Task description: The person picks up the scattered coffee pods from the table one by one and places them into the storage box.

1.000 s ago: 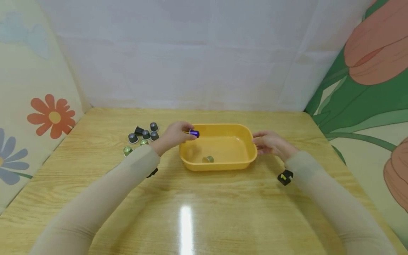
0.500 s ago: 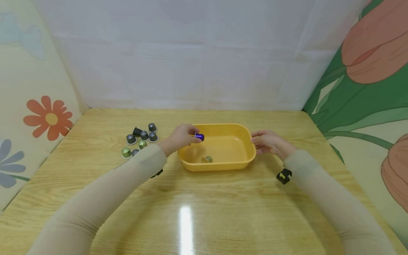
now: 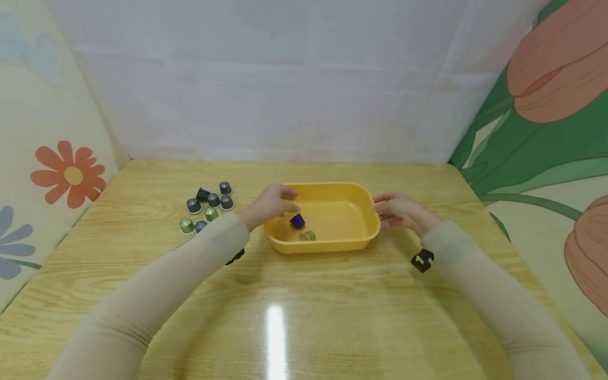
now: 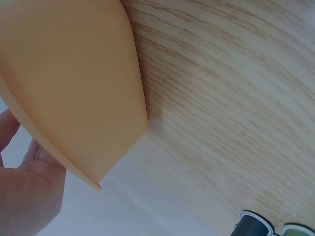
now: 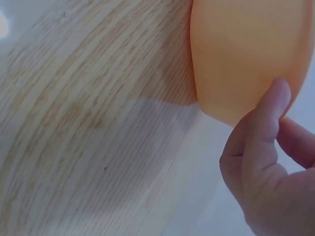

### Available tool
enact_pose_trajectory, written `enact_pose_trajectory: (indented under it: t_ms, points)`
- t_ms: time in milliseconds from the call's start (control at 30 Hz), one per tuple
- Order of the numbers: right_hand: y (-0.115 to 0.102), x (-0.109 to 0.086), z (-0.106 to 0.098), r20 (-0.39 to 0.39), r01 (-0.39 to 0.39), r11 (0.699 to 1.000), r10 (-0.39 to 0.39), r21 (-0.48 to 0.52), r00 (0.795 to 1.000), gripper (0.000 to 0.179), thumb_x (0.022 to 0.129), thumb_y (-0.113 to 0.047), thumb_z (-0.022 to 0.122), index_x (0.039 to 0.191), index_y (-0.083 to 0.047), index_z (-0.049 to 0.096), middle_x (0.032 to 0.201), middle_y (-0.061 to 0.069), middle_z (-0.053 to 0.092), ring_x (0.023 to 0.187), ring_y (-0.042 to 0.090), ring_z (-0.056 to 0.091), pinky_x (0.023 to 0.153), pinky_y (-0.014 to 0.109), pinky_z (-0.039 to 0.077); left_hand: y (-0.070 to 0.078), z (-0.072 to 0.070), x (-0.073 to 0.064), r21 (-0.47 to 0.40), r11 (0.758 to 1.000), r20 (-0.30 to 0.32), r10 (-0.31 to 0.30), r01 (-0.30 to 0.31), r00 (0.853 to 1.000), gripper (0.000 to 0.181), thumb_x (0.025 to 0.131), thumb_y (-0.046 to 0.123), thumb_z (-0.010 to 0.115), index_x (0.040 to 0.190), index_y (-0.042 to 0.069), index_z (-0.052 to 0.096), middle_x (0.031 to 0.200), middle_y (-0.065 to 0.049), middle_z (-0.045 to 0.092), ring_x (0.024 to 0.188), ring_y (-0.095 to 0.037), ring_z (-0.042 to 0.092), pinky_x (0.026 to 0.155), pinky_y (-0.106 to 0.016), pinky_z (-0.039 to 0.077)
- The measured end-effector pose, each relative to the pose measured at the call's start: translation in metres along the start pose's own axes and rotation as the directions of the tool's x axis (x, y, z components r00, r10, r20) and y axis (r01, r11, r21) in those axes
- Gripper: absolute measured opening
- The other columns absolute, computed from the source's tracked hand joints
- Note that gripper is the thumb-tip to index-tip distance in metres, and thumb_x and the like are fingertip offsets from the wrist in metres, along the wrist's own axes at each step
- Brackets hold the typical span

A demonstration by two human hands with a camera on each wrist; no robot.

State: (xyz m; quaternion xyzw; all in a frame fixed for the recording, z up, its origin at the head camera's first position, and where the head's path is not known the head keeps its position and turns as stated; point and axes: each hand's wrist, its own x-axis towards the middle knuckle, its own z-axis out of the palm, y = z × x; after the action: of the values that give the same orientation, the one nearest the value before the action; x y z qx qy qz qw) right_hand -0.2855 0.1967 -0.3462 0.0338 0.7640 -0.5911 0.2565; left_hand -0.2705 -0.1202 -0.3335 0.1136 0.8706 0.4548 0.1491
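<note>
The purple capsule point(image 3: 297, 220) lies inside the yellow tray point(image 3: 366, 240) just below the fingertips of the left hand point(image 3: 272, 205), which has released it and holds nothing, while the right hand point(image 3: 398, 209) rests with relaxed fingers against the tray's opposite end.

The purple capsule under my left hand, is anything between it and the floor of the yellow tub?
Nothing visible. The purple capsule is already inside the yellow tub, just below the left hand and beside a green capsule on the tub floor. Whether it has landed is unclear.
</note>
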Motion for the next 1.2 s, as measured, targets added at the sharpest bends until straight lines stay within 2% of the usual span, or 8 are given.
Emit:
enact_pose_trajectory:
  t_ms: [167, 367, 533, 733, 933, 1200]
  points:
    - [-0.001, 0.001, 0.001, -0.003, 0.004, 1.000, -0.004, -0.010, 1.000, 0.048, 0.100, -0.002, 0.046, 0.144, 0.011, 0.031, 0.083, 0.001, 0.062, 0.072, 0.012, 0.062, 0.064, 0.027, 0.057, -0.004, -0.007, -0.008, -0.018, 0.999, -0.007, 0.034, -0.034, 0.999, 0.046, 0.096, 0.009, 0.061, 0.137, -0.009, 0.047, 0.133, -0.025, 0.054, 0.117, -0.035, 0.056, 0.089, -0.042, 0.053]
    - [0.000, 0.000, 0.001, 0.005, 0.014, 1.000, -0.014, -0.003, 1.000, 0.048, 0.100, -0.002, 0.046, 0.144, 0.011, 0.030, 0.081, 0.000, 0.063, 0.070, 0.011, 0.062, 0.062, 0.026, 0.056, -0.006, -0.021, -0.028, -0.041, 0.998, -0.008, 0.050, -0.050, 0.999, 0.048, 0.098, 0.013, 0.060, 0.140, -0.004, 0.045, 0.132, -0.023, 0.055, 0.117, -0.034, 0.056, 0.091, -0.044, 0.051]
    - [-0.001, -0.002, 0.000, 0.005, 0.022, 1.000, -0.022, -0.005, 1.000, 0.049, 0.100, -0.001, 0.046, 0.144, 0.012, 0.029, 0.083, 0.001, 0.062, 0.071, 0.011, 0.062, 0.064, 0.027, 0.057, -0.009, -0.030, -0.043, -0.060, 0.996, -0.022, 0.058, -0.059, 0.998, 0.048, 0.098, 0.011, 0.059, 0.141, -0.006, 0.044, 0.131, -0.024, 0.055, 0.117, -0.035, 0.056, 0.093, -0.045, 0.050]
    - [-0.001, -0.003, 0.001, 0.015, 0.021, 1.000, -0.021, -0.012, 1.000, 0.049, 0.100, -0.002, 0.046, 0.144, 0.012, 0.029, 0.084, 0.001, 0.063, 0.071, 0.011, 0.062, 0.064, 0.026, 0.057, -0.020, -0.038, -0.063, 0.009, 0.998, -0.087, 0.067, -0.066, 0.994, 0.047, 0.097, 0.014, 0.061, 0.138, -0.005, 0.048, 0.125, -0.022, 0.060, 0.114, -0.034, 0.059, 0.091, -0.045, 0.051]
    - [-0.001, -0.002, 0.001, 0.016, 0.032, 0.999, -0.032, -0.005, 0.999, 0.048, 0.100, -0.001, 0.046, 0.143, 0.013, 0.030, 0.080, 0.000, 0.063, 0.069, 0.010, 0.062, 0.062, 0.025, 0.056, -0.029, -0.043, -0.081, 0.031, 0.998, -0.172, 0.068, -0.063, 0.983, 0.044, 0.097, 0.014, 0.062, 0.136, -0.003, 0.050, 0.123, -0.022, 0.061, 0.114, -0.035, 0.058, 0.093, -0.046, 0.050]
    - [0.002, -0.001, 0.000, 0.029, 0.047, 0.999, -0.047, -0.007, 0.998, 0.048, 0.100, -0.001, 0.046, 0.142, 0.014, 0.030, 0.080, 0.000, 0.063, 0.070, 0.010, 0.062, 0.063, 0.025, 0.057, -0.038, -0.053, -0.099, 0.092, 0.994, -0.224, 0.075, -0.055, 0.972, 0.046, 0.097, 0.015, 0.062, 0.137, -0.004, 0.049, 0.127, -0.024, 0.058, 0.118, -0.037, 0.055, 0.098, -0.051, 0.046]
